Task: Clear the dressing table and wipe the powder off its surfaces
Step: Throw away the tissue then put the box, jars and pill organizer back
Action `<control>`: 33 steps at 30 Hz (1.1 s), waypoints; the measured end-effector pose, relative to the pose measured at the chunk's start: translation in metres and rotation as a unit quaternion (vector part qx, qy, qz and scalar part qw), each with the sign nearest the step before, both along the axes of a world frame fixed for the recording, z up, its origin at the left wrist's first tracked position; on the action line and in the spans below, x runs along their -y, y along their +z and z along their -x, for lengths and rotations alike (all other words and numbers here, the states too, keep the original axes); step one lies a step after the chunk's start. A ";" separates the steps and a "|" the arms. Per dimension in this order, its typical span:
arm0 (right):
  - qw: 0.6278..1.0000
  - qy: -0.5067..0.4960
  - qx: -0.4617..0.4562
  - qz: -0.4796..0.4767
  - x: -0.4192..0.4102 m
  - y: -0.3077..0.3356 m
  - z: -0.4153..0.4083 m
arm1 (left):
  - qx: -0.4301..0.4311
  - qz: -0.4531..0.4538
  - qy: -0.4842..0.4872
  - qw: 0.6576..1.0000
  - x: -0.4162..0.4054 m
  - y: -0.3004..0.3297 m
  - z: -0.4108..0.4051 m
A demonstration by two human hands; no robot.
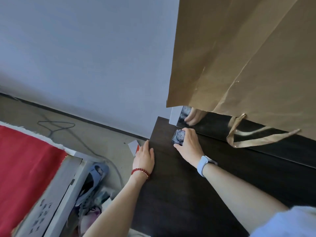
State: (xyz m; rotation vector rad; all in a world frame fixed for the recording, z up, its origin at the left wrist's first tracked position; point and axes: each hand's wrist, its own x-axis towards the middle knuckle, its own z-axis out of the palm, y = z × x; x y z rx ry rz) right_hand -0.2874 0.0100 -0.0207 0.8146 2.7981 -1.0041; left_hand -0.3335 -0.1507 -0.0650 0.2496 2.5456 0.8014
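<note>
Dark dressing table [213,177] beside pale wall [85,57], cable-strewn floor [59,120].

A: Brown paper sheet [248,65] hides most of the mirror [213,124]; 12 and 3 o'clock edges crop it.

B: Small dark item [177,138] under right hand [188,144], fingers half covering it. Blurred, unidentifiable.

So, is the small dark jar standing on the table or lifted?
Standing, it seems: the jar sits on the dark table, lid up, right hand gripping it. Contact underneath is hidden.
</note>
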 end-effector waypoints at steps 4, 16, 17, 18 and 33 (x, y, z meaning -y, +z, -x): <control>0.999 -0.043 -0.012 -0.021 0.003 0.004 0.001 | -0.006 0.001 -0.002 1.000 0.000 0.000 0.000; 0.995 -0.040 -0.088 -0.039 -0.024 0.024 -0.096 | -0.143 0.010 0.048 0.988 -0.020 0.033 -0.049; 0.994 -0.049 -0.092 -0.040 -0.031 0.024 -0.113 | -0.157 0.002 0.028 0.987 -0.031 0.038 -0.065; 0.993 -0.058 -0.093 -0.041 -0.039 0.023 -0.132 | -0.164 -0.006 0.001 0.986 -0.044 0.041 -0.082; 0.947 -0.281 -0.100 -0.120 -0.234 0.046 -0.550 | -0.185 -0.071 -0.388 0.900 -0.325 0.078 -0.432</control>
